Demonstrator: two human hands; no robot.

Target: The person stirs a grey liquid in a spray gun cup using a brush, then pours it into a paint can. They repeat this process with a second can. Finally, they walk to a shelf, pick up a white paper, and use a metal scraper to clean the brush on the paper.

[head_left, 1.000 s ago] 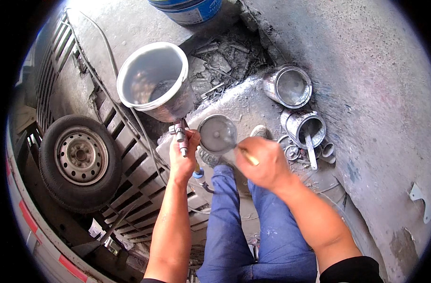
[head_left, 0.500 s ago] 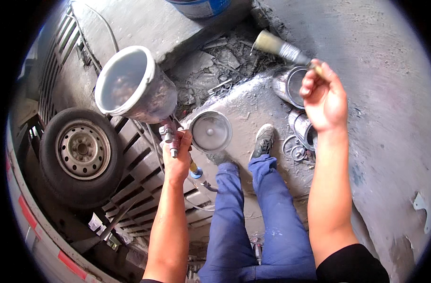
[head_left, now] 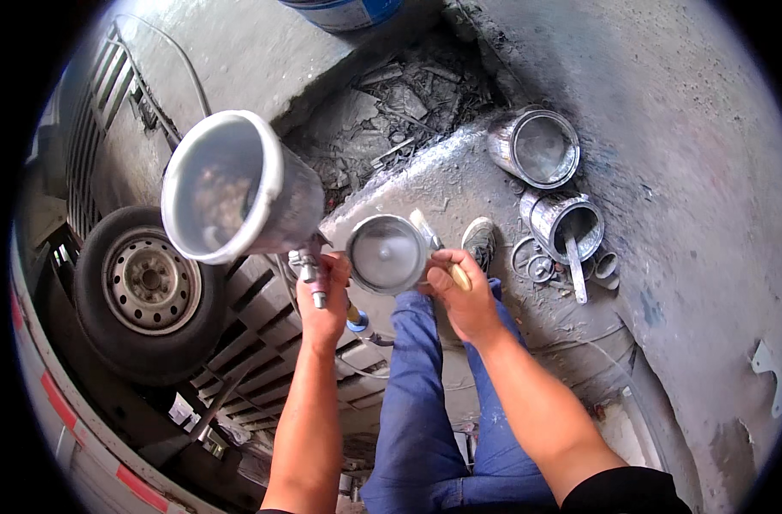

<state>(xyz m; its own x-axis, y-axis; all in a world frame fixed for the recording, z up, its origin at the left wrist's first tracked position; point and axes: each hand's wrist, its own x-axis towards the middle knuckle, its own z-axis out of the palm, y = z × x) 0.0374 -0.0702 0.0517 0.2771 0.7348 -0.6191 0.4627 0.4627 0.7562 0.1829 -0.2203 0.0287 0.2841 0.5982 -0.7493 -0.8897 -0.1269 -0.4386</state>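
Note:
My left hand (head_left: 324, 295) is closed round a spray gun (head_left: 310, 265), whose large cup (head_left: 275, 184) has a whitish rim and is tilted so that I see into it. A round, shallow lid (head_left: 386, 254) with a small knob in its middle sits between my hands, its left edge at my left fingers. My right hand (head_left: 464, 295) grips a paintbrush; its pale bristles (head_left: 423, 227) point up beside the lid, and the yellowish handle (head_left: 459, 276) shows at my fingers. My right fingertips are at the lid's right edge; whether they pinch it I cannot make out.
Paint-stained cans (head_left: 545, 150) stand at right, one (head_left: 571, 227) with a flat stick (head_left: 575, 270) in it. Metal rings (head_left: 537, 265) lie beside them. Rubble (head_left: 391, 111) fills a pit ahead. A wheel (head_left: 147, 291) lies at left by slatted metal; a blue bucket (head_left: 348, 13) is far ahead.
My right hand has come down and left with the paintbrush, from above the cans to the lid's right edge. My left hand and the spray gun have shifted slightly.

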